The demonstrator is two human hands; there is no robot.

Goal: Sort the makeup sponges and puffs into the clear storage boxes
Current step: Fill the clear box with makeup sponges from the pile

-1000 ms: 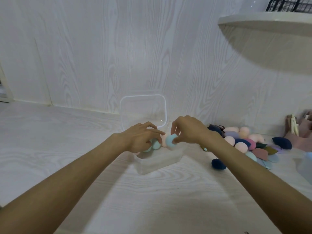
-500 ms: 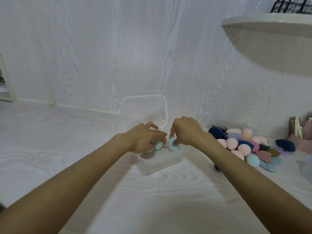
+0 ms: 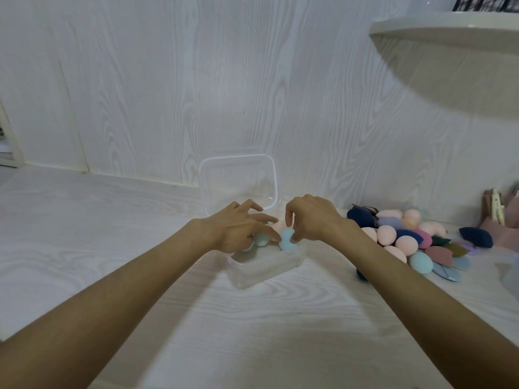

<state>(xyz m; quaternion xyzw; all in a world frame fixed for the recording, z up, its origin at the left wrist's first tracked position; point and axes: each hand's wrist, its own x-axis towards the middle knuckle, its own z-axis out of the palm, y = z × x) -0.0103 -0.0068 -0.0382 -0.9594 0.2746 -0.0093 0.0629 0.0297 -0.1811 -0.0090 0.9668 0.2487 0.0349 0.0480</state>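
- Pinching a light blue gourd-shaped makeup sponge (image 3: 287, 240), the right hand (image 3: 310, 220) curls its fingers and thumb round it above the clear storage box (image 3: 264, 265).
- The left hand (image 3: 238, 228) reaches into the same box with fingers spread and mostly straight, fingertips resting on a mint green sponge (image 3: 261, 238) and close to the blue one; it grips nothing that I can see.
- A pale pink sponge (image 3: 278, 226) sits in the box between the two hands.
- The box's hinged clear lid (image 3: 238, 182) stands upright behind them.
- To the right on the white tabletop (image 3: 252, 332) lies a heap of sponges and puffs (image 3: 415, 242) in pink, navy, teal and purple.
- A dark navy sponge (image 3: 476, 237) lies apart, farther right.
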